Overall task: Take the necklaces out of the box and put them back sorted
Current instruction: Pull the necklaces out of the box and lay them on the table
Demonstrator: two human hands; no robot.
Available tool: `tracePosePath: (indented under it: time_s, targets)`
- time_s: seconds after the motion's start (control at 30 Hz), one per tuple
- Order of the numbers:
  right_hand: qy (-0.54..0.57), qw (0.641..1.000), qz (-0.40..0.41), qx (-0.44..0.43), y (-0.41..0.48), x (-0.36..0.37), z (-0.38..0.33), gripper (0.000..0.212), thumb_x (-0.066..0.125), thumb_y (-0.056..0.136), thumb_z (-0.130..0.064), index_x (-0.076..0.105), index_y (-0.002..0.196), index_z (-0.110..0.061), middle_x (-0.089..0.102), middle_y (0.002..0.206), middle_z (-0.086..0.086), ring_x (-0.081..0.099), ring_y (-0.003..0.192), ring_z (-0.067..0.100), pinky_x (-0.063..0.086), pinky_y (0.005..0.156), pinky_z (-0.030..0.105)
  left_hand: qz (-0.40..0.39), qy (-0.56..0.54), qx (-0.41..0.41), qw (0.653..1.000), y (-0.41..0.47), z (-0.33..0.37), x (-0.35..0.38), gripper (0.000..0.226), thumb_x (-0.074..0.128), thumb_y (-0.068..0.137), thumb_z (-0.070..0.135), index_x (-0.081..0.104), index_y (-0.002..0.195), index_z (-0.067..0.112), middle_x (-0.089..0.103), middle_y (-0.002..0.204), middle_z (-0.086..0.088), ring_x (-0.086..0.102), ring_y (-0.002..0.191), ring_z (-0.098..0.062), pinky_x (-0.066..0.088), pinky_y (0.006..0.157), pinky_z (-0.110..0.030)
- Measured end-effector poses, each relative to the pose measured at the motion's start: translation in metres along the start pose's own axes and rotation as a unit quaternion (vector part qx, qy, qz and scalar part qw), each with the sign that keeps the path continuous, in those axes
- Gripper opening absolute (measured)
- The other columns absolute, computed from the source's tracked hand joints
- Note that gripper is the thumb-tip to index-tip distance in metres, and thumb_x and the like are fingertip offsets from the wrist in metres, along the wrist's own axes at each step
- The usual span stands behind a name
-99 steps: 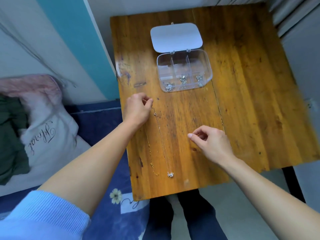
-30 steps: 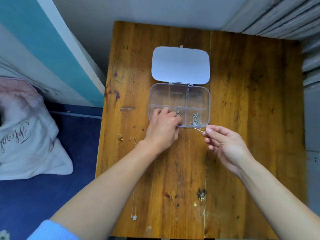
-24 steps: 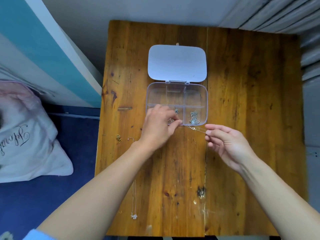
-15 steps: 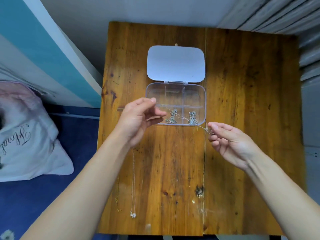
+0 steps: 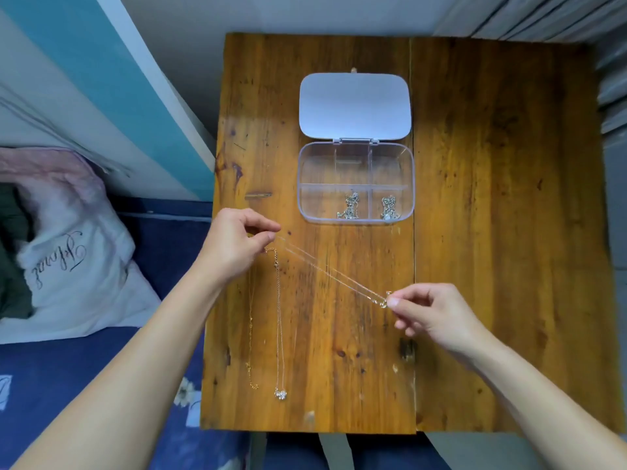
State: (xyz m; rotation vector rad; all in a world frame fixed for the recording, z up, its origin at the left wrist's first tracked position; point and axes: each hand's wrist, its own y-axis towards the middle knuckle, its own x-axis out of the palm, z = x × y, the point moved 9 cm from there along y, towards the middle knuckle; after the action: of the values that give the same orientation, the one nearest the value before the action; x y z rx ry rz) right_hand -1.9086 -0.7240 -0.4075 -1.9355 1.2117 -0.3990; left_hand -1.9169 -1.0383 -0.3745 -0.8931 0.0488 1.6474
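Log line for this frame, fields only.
left hand: pinching chain end | right hand: pinching other end | silver necklace: stretched above table | box: open, two necklaces inside | laid out: two necklaces

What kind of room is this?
Probably a bedroom. A pillow lies on blue bedding right beside a small wooden table, where a clear jewellery box sits open.

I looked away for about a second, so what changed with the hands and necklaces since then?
Both hands left the box, drawing one necklace out; it now stretches between the left hand and right hand over the table. Two bunched necklaces remain in the box; the lid stays open, and two chains still lie at the table's left.
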Motion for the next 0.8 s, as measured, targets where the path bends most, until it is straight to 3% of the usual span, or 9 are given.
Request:
tracePosePath:
  time_s: [0.1, 0.27, 0.43, 0.6, 0.8]
  targets:
    - [-0.018, 1.000, 0.000, 0.023, -0.018, 0.023, 0.026, 0.004, 0.075, 0.082, -0.008, 0.073, 0.084, -0.004, 0.071, 0.065, 0.016, 0.066, 0.056, 0.017, 0.052, 0.051, 0.026, -0.006, 0.082, 0.038, 0.996, 0.001, 0.005, 0.007, 0.014, 0.068, 0.086, 0.006, 0.077, 0.094, 0.013, 0.070, 0.092, 0.000, 0.061, 0.084, -0.009, 0.045, 0.072, -0.015]
    - [-0.012, 0.998, 0.045, 0.030, -0.050, 0.062, 0.069, 0.007, 0.077, 0.080, -0.012, 0.072, 0.078, -0.008, 0.071, 0.064, 0.013, 0.062, 0.056, 0.017, 0.050, 0.051, 0.025, -0.012, 0.175, 0.105, 0.979, -0.005, 0.013, 0.035, 0.017, 0.064, 0.087, 0.006, 0.076, 0.097, 0.012, 0.072, 0.102, -0.007, 0.065, 0.095, -0.021, 0.054, 0.086, -0.035]
    - [-0.044, 0.992, 0.119, 0.000, -0.063, 0.092, 0.096, 0.012, 0.080, 0.076, -0.018, 0.071, 0.068, -0.019, 0.067, 0.064, -0.005, 0.055, 0.056, 0.000, 0.044, 0.057, 0.013, -0.057, 0.255, 0.170, 0.950, -0.005, 0.020, 0.065, 0.017, 0.060, 0.085, 0.007, 0.074, 0.095, 0.009, 0.069, 0.100, -0.014, 0.062, 0.097, -0.035, 0.052, 0.080, -0.040]
    - [-0.093, 0.982, 0.161, -0.014, -0.066, 0.119, 0.108, 0.016, 0.080, 0.076, -0.023, 0.067, 0.068, -0.025, 0.065, 0.064, -0.008, 0.058, 0.062, 0.006, 0.050, 0.061, 0.021, -0.075, 0.298, 0.184, 0.934, -0.006, 0.018, 0.081, 0.018, 0.058, 0.082, 0.006, 0.074, 0.090, 0.012, 0.067, 0.099, -0.012, 0.062, 0.097, -0.035, 0.047, 0.072, -0.036]
    - [-0.241, 0.948, 0.202, -0.042, -0.070, 0.129, 0.103, 0.021, 0.073, 0.080, -0.045, 0.065, 0.077, -0.026, 0.063, 0.061, -0.014, 0.062, 0.067, 0.010, 0.047, 0.060, 0.027, -0.069, 0.282, 0.161, 0.943, -0.006, 0.014, 0.081, 0.018, 0.061, 0.081, 0.007, 0.076, 0.087, 0.016, 0.072, 0.098, -0.011, 0.065, 0.094, -0.034, 0.050, 0.071, -0.035]
